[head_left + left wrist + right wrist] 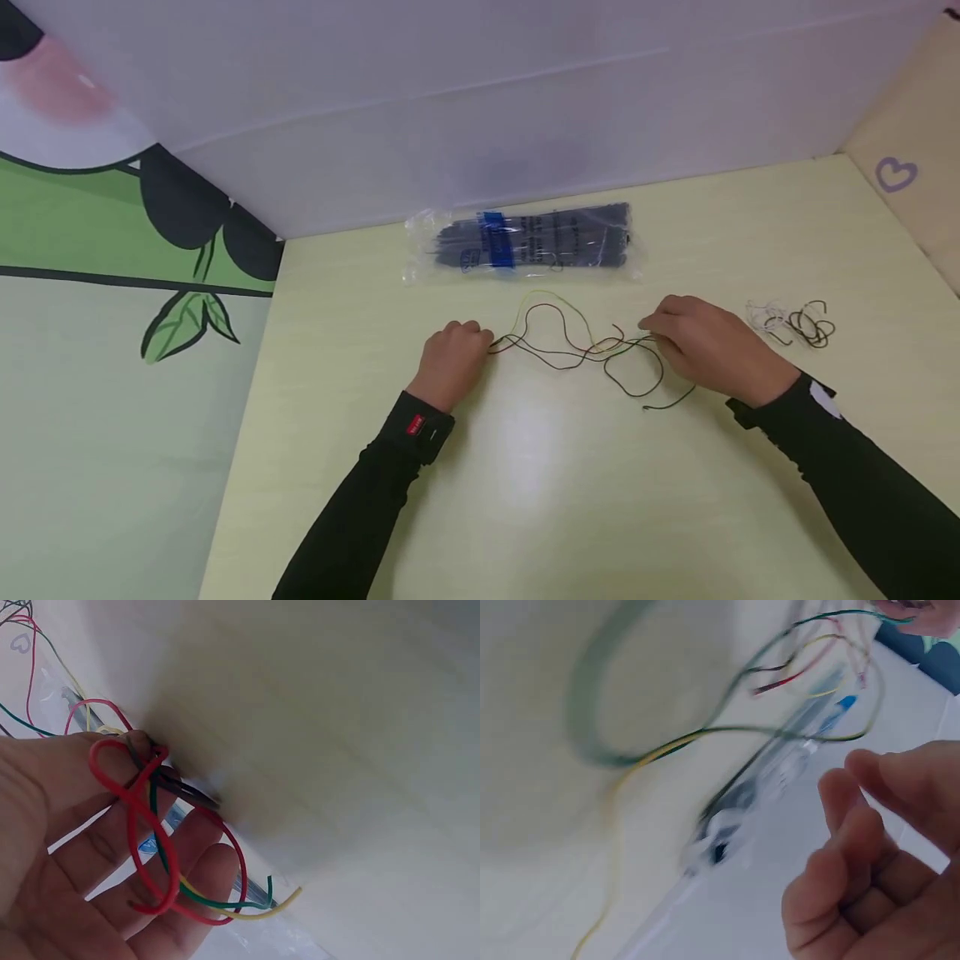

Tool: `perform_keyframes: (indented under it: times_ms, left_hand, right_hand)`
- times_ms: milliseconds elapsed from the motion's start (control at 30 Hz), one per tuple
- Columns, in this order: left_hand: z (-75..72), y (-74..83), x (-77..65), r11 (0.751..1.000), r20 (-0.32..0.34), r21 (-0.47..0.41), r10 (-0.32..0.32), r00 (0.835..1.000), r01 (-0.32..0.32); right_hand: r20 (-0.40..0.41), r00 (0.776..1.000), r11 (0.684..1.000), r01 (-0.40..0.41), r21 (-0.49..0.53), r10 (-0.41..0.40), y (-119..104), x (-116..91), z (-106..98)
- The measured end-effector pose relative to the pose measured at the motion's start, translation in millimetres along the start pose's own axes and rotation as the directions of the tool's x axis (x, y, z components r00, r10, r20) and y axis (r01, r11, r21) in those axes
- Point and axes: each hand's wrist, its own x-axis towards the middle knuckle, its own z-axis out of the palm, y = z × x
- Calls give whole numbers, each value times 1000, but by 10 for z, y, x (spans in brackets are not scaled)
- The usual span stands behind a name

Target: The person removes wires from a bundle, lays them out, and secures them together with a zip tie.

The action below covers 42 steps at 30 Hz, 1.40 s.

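My left hand (453, 358) pinches a bundle of thin wires between thumb and fingers. In the left wrist view, a red wire (174, 870) loops over the fingers, and the tips of a green wire (255, 904) and a yellow wire (279, 907) stick out past them. Dark wire lies folded under the thumb. From there the strands run in loose loops across the table to my right hand (701, 346). In the right wrist view its fingers (862, 832) are loosely bent with nothing between them, apart from the crossing green and yellow wires.
A clear plastic bag (532, 240) of dark, slender items with a blue band lies behind the wires. To the right is a small tangle of black and white wire (813, 327). A pale partition (487, 108) borders the back of the table (525, 500).
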Motion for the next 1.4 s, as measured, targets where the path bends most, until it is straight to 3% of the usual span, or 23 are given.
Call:
perform_keyframes:
  times_ms: [100,167,300,400,533,700,867,1033,1400]
  left_hand:
    - [-19,14,-16,1000,-1,-7,-8,1000,8]
    - [-30,30,-22,1000,7,-13,-10,1000,10]
    - [-64,52,-28,1000,13,-18,-7,1000,7]
    - [-101,57,-33,1000,10,-10,-18,1000,18]
    - [-100,66,-29,999,21,-32,-20,1000,21]
    - [-112,66,-10,998,26,-59,-16,1000,18]
    - [-118,63,3,998,42,-43,-47,998,49]
    - [-105,64,22,997,57,-64,-33,998,37]
    - [-136,-35,-50,994,25,-70,-85,996,87]
  right_hand:
    - [9,1000,1000,14,15,-14,-130,196,9]
    - [70,997,1000,13,20,-15,-192,291,43]
    - [196,980,999,-32,-1,32,-241,374,111]
    - [234,970,998,-69,10,65,-240,392,133]
    - [233,971,998,-54,17,49,-227,329,129]
    - [195,978,995,-52,-81,67,-187,216,101]
    - [190,981,996,-19,-88,36,-171,233,135]
    - [217,975,994,-22,-109,45,-161,236,172]
    - [187,979,996,-88,32,80,-1,21,172]
